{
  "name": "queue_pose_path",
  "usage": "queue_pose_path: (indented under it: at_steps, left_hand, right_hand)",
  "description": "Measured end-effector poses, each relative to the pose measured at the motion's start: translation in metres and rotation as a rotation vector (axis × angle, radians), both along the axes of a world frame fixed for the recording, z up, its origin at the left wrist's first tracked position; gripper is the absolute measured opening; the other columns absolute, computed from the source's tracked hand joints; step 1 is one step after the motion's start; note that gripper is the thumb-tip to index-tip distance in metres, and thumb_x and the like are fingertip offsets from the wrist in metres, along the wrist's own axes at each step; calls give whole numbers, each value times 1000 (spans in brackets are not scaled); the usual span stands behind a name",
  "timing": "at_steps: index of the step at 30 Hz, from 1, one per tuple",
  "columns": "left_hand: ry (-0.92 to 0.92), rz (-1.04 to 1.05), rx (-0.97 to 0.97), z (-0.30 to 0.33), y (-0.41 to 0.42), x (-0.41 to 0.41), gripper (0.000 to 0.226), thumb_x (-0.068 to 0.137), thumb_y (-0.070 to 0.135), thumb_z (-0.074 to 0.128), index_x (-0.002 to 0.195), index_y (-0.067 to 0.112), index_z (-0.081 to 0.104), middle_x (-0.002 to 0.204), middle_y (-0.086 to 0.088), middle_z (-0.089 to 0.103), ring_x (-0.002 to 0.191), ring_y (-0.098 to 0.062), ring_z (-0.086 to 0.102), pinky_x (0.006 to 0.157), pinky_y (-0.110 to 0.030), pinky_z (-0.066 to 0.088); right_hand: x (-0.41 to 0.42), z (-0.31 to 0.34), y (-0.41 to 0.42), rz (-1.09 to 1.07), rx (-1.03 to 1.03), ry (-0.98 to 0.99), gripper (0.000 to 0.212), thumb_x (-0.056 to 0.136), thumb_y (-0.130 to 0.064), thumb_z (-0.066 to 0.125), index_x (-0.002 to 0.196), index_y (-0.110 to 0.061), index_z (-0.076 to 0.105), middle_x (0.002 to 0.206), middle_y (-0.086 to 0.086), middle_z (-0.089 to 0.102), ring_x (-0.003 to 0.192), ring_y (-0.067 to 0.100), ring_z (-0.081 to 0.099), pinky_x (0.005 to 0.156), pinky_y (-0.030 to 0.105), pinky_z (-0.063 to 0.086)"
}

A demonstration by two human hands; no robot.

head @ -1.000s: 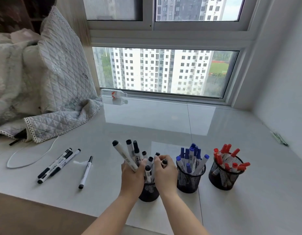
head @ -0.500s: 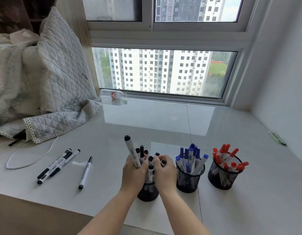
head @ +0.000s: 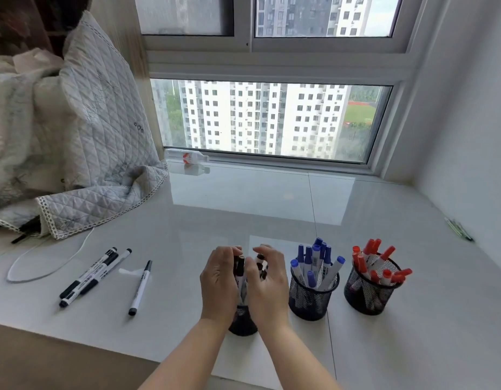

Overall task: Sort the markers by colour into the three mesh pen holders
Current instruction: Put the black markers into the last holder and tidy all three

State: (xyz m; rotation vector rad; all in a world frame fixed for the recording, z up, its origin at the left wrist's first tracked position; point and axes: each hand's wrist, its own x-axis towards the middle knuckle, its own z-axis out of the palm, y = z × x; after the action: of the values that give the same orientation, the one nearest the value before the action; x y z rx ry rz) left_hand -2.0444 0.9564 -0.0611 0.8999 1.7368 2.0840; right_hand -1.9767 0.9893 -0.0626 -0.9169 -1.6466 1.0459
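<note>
1. Since half a second ago the tall black marker that stood up out of the left hand (head: pixel 219 282) has sunk among the rest, and both hands now cup the bunch of black markers (head: pixel 240 273) from above.
2. Left hand and right hand (head: pixel 267 285) curl round that bunch, fingers bent over the caps, above the left mesh holder (head: pixel 242 323), which stands near the front edge of the surface (head: pixel 243 209).
3. Open room lies behind the holders toward the window edge, and to the right of the red holder.
4. Middle holder (head: pixel 314 298) carries blue-capped markers (head: pixel 314 263); the right holder (head: pixel 368 294) carries red-capped markers (head: pixel 375 263). All three stand in a row, near one another but apart.
5. Three black pens (head: pixel 96 273) lie loose toward the front left, one apart from the pair.
6. White cord (head: pixel 46 263) loops at the left edge, beside a quilted blanket (head: pixel 83 153); a bottle (head: pixel 187 157) lies at the back edge.
</note>
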Motion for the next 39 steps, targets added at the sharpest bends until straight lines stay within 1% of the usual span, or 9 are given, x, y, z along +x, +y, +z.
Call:
queue_pose_path:
  at_steps: [4, 7, 11, 15, 18, 23, 27, 32, 39]
  left_hand:
    - [55, 70, -79, -9, -1, -5, 32, 94, 8, 41, 83, 29, 63, 98, 3, 64, 93, -9, 60, 79, -21, 45]
    - [-39, 17, -132, -11, -1, -10, 35, 95, 13, 35, 96, 36, 61, 111, 9, 60, 102, 2, 54, 83, -16, 40]
    - [-289, -130, -159, -7, 2, -12, 28, 96, 24, 35, 104, 28, 61, 111, 0, 64, 105, -14, 59, 91, -29, 46]
    - [-191, -112, -137, -9, -6, -16, 22, 94, 46, 35, 102, 39, 55, 111, 15, 58, 109, -3, 51, 89, -23, 37]
    - [-150, -53, -114, -13, -24, -36, 29, 91, 53, 32, 102, 37, 54, 112, 14, 58, 110, -2, 51, 92, -27, 36]
    - [74, 275, -270, -23, -66, -111, 9, 93, 21, 48, 100, 21, 54, 102, 3, 60, 102, -16, 56, 84, -26, 37]
    - [287, 437, -507, -37, -98, -179, 15, 88, 13, 50, 102, 16, 56, 103, -1, 58, 104, -21, 52, 84, -31, 38]
    - [426, 534, -861, -54, -114, -246, 25, 88, 20, 53, 109, 6, 56, 115, -19, 53, 111, -36, 43, 88, -44, 39]
    - [406, 367, -1119, -71, -105, -297, 51, 91, 47, 44, 129, 13, 46, 134, -17, 39, 124, -35, 36, 99, -44, 35]
  right_hand:
    - [-2, -7, 4, 5, 95, -149, 19, 90, -33, 49, 107, -29, 57, 118, -15, 49, 110, 3, 45, 84, 18, 38]
    - [-1, -9, 8, -50, 78, -114, 21, 94, -27, 46, 111, -25, 56, 107, -13, 52, 105, 8, 52, 80, 20, 38]
    - [-3, -7, 9, -32, 45, -147, 23, 92, -32, 46, 112, -26, 55, 104, -12, 51, 104, 12, 52, 79, 21, 36]
    - [-3, 5, -1, -160, 289, -203, 43, 82, -45, 44, 118, -24, 52, 128, -4, 48, 119, 16, 40, 95, 30, 34]
    - [-16, 19, -18, -203, 545, -145, 36, 79, -35, 48, 113, -23, 49, 122, 4, 53, 115, 18, 41, 94, 31, 35]
    - [-60, 17, -56, 1, 762, -51, 23, 80, -20, 51, 102, -18, 50, 97, 4, 60, 91, 18, 47, 79, 24, 37]
    - [-97, -7, -76, 235, 570, -208, 21, 80, -12, 52, 100, -12, 58, 93, 2, 59, 87, 19, 54, 70, 23, 42]
    - [-140, -39, -68, 311, 76, -570, 31, 90, -25, 43, 121, -19, 46, 116, -1, 54, 108, 20, 52, 82, 28, 38]
    - [-193, -61, -59, 359, -24, -941, 44, 94, -39, 35, 124, -7, 42, 128, 10, 48, 118, 27, 45, 93, 36, 37]
